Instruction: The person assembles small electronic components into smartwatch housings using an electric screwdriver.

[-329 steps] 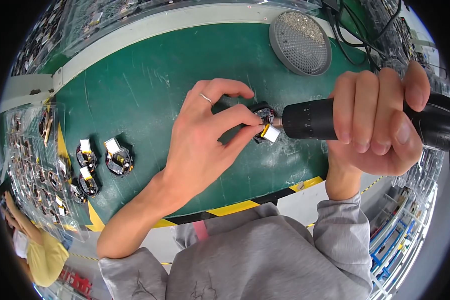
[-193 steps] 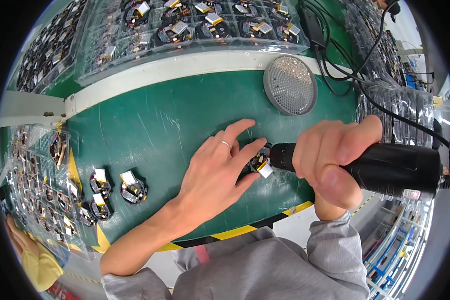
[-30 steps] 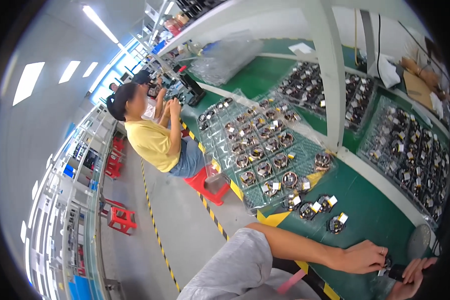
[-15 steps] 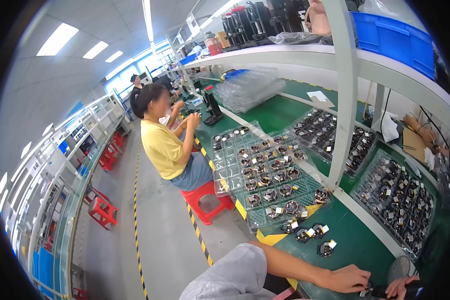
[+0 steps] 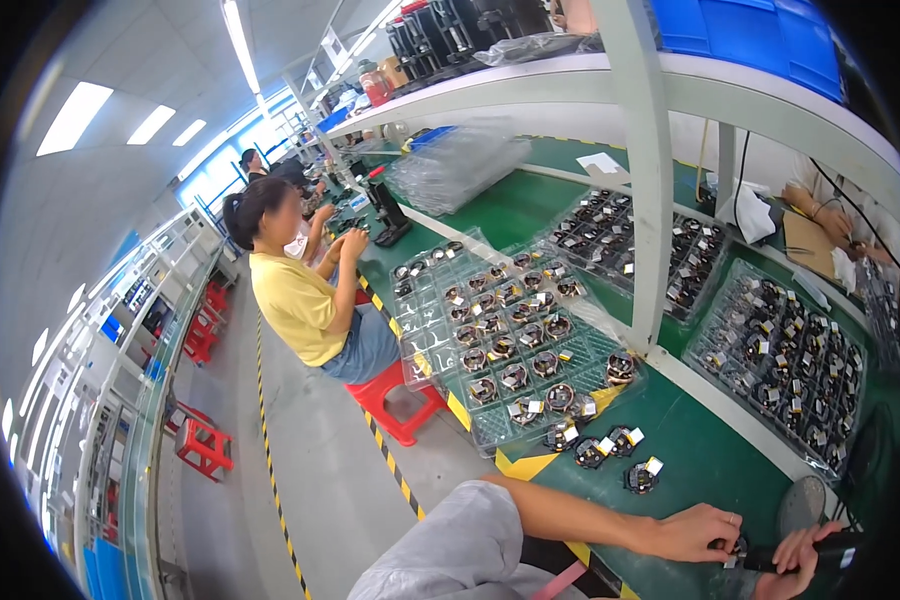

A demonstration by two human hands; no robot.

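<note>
Green matting covers my bench [image 5: 710, 470], and its near edge, marked with yellow and black tape [image 5: 530, 465], runs diagonally from the lower right up past the clear trays. My left hand [image 5: 695, 532] lies flat on that mat at the lower right, fingers bent down onto a small dark round part [image 5: 732, 546] that sits under my fingertips. My right hand [image 5: 798, 562] is wrapped around the black barrel of a powered screwdriver [image 5: 810, 555], whose tip points left at that same part, so the part lies between the two hands, touching the left one. How tightly either hand grips I cannot tell, so close to the rim of the view.

Just beyond my left hand, three loose round parts with white tabs [image 5: 610, 445] lie on bare mat, near the tape edge. Behind them a clear tray of round parts [image 5: 500, 340] overhangs the bench edge toward the aisle. A grey upright post [image 5: 650, 200] rises from the bench beside that tray, and more filled trays [image 5: 780, 360] lie to its right. A round grey mesh disc [image 5: 802, 505] stands just past my right hand.

Left of the bench, the grey aisle floor [image 5: 300, 470] is open, with a striped line along it. A person in a yellow shirt [image 5: 295, 300] sits on a red stool [image 5: 400, 400] at the bench farther along.
</note>
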